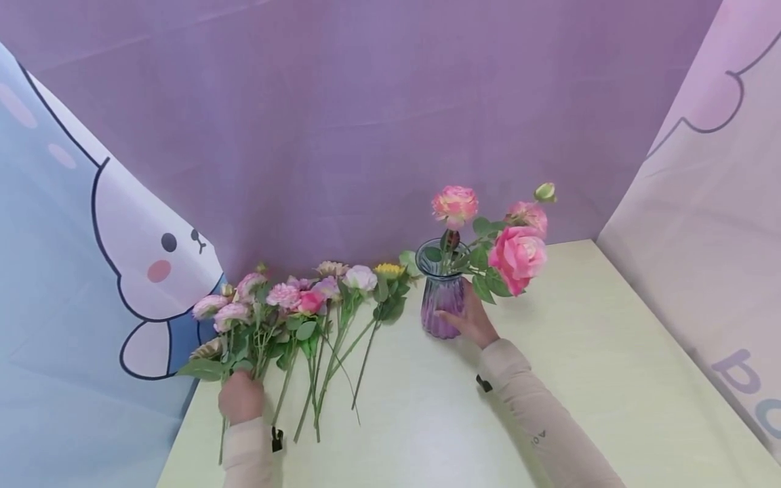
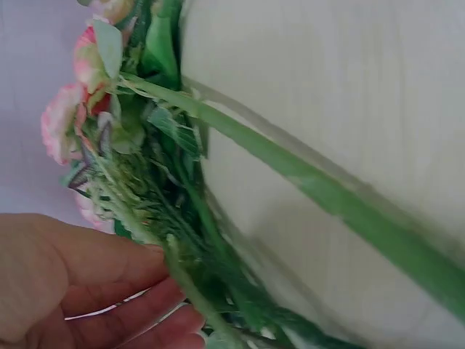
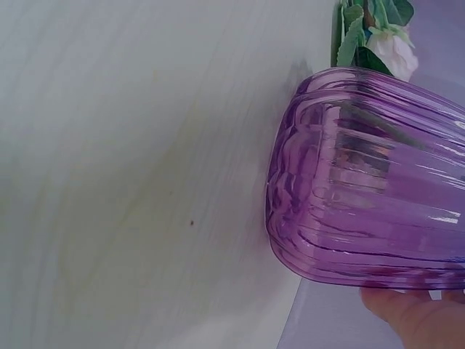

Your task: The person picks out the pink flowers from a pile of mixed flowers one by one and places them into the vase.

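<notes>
A ribbed purple glass vase (image 1: 441,308) stands upright, holding a pink-orange flower (image 1: 455,205) and a leaning spray with a large pink rose (image 1: 518,259) and a green bud (image 1: 546,192). My right hand (image 1: 472,320) grips the vase from its right side, thumb across the front. The right wrist view shows the vase's base (image 3: 290,196) up close, with fingertips (image 3: 392,305) against its side. At the left, my left hand (image 1: 241,398) pinches a green flower stem (image 2: 182,273) between thumb and fingers. Pink flowers (image 1: 232,315) lie just beyond that hand.
More artificial flowers lie in a row along the back of the pale table (image 1: 415,420), among them a white flower (image 1: 361,278) and a yellow one (image 1: 389,270), stems toward me. A purple backdrop (image 1: 342,135) rises behind; printed cloth panels (image 1: 61,271) border both sides.
</notes>
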`<move>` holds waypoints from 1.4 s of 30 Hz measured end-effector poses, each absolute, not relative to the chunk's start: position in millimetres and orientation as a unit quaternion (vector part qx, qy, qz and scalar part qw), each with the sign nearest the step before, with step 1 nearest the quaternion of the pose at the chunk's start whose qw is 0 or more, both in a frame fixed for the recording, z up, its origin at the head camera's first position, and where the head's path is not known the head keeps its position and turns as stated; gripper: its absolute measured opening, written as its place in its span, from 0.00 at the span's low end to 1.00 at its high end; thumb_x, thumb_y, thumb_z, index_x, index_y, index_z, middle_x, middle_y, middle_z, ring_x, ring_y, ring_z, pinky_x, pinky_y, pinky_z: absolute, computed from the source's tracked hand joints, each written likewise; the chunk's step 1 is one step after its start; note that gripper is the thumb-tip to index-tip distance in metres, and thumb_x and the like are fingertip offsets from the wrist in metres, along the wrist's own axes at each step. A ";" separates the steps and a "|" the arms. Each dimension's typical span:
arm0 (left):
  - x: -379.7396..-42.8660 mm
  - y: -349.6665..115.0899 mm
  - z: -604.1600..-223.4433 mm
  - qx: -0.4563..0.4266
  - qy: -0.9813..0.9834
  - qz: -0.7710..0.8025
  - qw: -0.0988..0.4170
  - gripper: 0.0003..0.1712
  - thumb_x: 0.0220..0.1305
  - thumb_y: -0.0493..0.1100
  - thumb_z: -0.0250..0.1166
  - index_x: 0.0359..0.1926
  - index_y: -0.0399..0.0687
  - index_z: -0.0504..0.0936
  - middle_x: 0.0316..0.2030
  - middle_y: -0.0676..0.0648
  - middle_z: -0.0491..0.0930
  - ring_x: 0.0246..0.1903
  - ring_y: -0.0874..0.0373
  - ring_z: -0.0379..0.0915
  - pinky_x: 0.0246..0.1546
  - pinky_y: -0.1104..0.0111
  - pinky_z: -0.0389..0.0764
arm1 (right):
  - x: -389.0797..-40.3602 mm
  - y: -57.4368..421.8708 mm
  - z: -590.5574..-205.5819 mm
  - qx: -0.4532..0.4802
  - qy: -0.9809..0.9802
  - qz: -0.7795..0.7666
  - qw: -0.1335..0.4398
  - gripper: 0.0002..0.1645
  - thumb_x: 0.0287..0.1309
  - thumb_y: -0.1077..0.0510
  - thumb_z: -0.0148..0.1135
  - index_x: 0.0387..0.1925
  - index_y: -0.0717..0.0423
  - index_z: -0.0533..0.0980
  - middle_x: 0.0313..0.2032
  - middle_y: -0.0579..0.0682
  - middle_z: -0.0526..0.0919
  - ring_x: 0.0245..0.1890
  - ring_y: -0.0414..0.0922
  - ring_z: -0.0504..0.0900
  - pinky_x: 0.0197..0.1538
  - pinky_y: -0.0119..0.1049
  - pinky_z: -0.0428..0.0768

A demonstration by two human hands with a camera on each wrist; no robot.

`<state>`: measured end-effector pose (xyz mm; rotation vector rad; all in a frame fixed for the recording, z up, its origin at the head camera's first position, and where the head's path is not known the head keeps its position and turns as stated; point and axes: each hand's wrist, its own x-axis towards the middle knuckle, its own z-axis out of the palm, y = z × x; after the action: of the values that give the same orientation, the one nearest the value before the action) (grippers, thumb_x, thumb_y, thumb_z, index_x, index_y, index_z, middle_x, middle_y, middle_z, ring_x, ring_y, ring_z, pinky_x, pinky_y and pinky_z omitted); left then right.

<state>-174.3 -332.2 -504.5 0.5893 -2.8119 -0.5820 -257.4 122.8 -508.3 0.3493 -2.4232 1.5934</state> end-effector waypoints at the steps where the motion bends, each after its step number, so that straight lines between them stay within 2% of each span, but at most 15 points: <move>1: -174.2 -332.8 -504.9 0.198 -0.954 -0.199 0.105 0.06 0.53 0.33 0.58 0.24 0.33 0.78 0.22 0.29 0.76 0.21 0.34 0.73 0.18 0.47 0.71 | -257.3 122.6 -508.3 0.118 -0.825 0.541 0.111 0.56 0.47 0.56 0.72 0.70 0.61 0.48 0.67 0.63 0.59 0.67 0.59 0.58 0.68 0.53 0.56; 6: -174.2 -335.9 -509.4 0.186 -0.955 -0.205 0.108 0.11 0.55 0.33 0.56 0.35 0.30 0.81 0.30 0.27 0.79 0.27 0.31 0.74 0.26 0.44 0.74 | -257.7 122.2 -509.0 0.121 -0.827 0.537 0.115 0.56 0.47 0.56 0.72 0.69 0.62 0.48 0.66 0.64 0.59 0.67 0.60 0.57 0.68 0.54 0.56; 10: -176.0 -335.5 -510.3 0.189 -0.951 -0.218 0.113 0.12 0.58 0.35 0.56 0.39 0.30 0.81 0.35 0.27 0.79 0.32 0.30 0.75 0.31 0.43 0.74 | -257.8 122.8 -509.0 0.118 -0.831 0.531 0.116 0.56 0.47 0.55 0.72 0.70 0.60 0.48 0.67 0.64 0.58 0.68 0.59 0.57 0.69 0.53 0.55; 17: -179.4 -333.7 -506.3 0.178 -0.949 -0.231 0.118 0.12 0.59 0.33 0.55 0.38 0.29 0.80 0.34 0.29 0.80 0.33 0.31 0.74 0.35 0.43 0.72 | -257.3 123.0 -509.4 0.123 -0.832 0.528 0.119 0.57 0.46 0.56 0.73 0.69 0.62 0.48 0.67 0.65 0.58 0.67 0.61 0.57 0.68 0.55 0.56; 25: -184.9 -338.5 -508.6 0.145 -0.954 -0.237 0.111 0.13 0.53 0.30 0.55 0.38 0.27 0.80 0.33 0.29 0.80 0.32 0.33 0.75 0.37 0.44 0.74 | -257.1 122.9 -507.3 0.125 -0.825 0.538 0.118 0.56 0.47 0.57 0.73 0.70 0.61 0.48 0.66 0.63 0.59 0.67 0.59 0.58 0.68 0.54 0.55; 34: -188.1 -345.1 -501.0 0.103 -0.970 -0.215 0.046 0.06 0.53 0.30 0.58 0.32 0.29 0.77 0.25 0.36 0.78 0.25 0.43 0.74 0.32 0.49 0.74 | -257.0 123.4 -508.0 0.111 -0.836 0.529 0.098 0.57 0.47 0.55 0.72 0.70 0.59 0.47 0.67 0.64 0.58 0.68 0.60 0.56 0.68 0.55 0.55; 42: -187.8 -340.7 -496.1 0.101 -0.970 -0.221 0.031 0.03 0.55 0.31 0.54 0.31 0.33 0.73 0.23 0.41 0.75 0.22 0.49 0.69 0.27 0.55 0.72 | -256.6 124.1 -505.7 0.117 -0.836 0.526 0.104 0.57 0.48 0.54 0.72 0.70 0.60 0.46 0.68 0.64 0.57 0.68 0.60 0.55 0.68 0.55 0.54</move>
<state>-187.8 -340.7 -496.1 0.3125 -2.9864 -0.6802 -256.6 124.1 -505.7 0.3449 -2.4663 1.5509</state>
